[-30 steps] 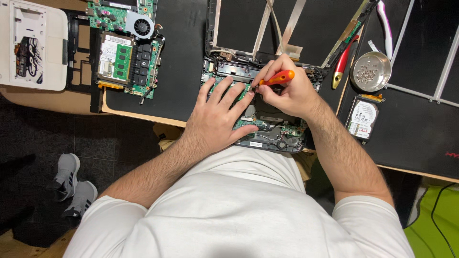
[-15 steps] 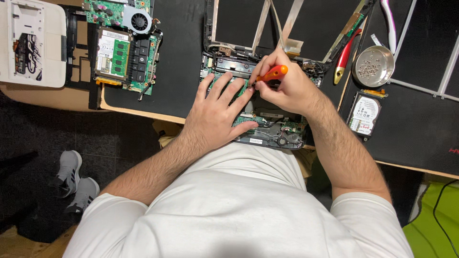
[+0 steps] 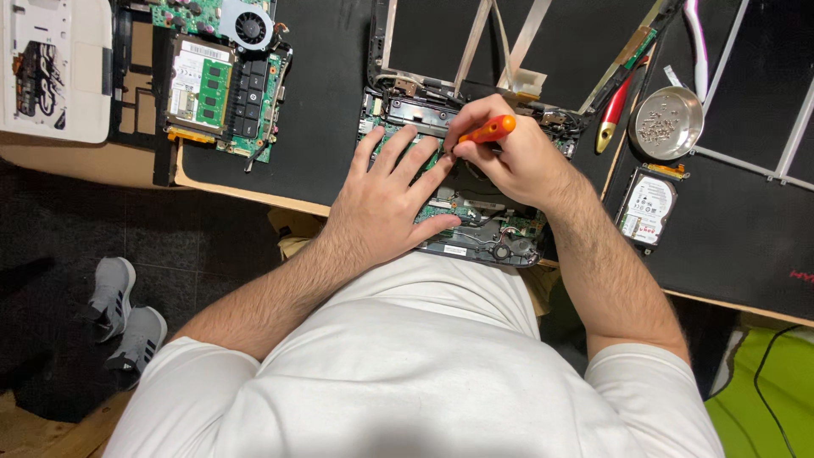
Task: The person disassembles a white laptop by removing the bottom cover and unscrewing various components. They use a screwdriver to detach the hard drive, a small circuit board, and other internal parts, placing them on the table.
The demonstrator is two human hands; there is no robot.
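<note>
While the person's white-shirted torso fills the near view, both forearms reach over the near edge of the counter (image 3: 254,191) onto an opened laptop chassis (image 3: 483,229) lying right at that edge on a black mat (image 3: 326,110). Left hand (image 3: 386,199) rests flat and open on the chassis, fingers spread over the green board inside, thumb toward the near edge, gripping nothing. Right hand (image 3: 509,157) is closed around an orange-handled screwdriver (image 3: 487,130), pinched between thumb and fingers, tip pointing down at the board just beside the left fingertips; the tip itself is hidden. Right of the chassis, near the counter's right part, a bare hard drive (image 3: 646,208) lies flat on the mat. Farther back on the right, a small round metal dish (image 3: 668,124) holds loose screws, and a red-handled tool (image 3: 612,114) lies tilted just left of the dish. Behind the chassis the dark laptop lid with flat ribbon cables (image 3: 483,34) runs toward the far edge. Far left on the mat, a separate green motherboard with a round fan (image 3: 222,72) lies flat. At the far left corner, a white plastic case part (image 3: 55,68) sits off the mat.
</note>
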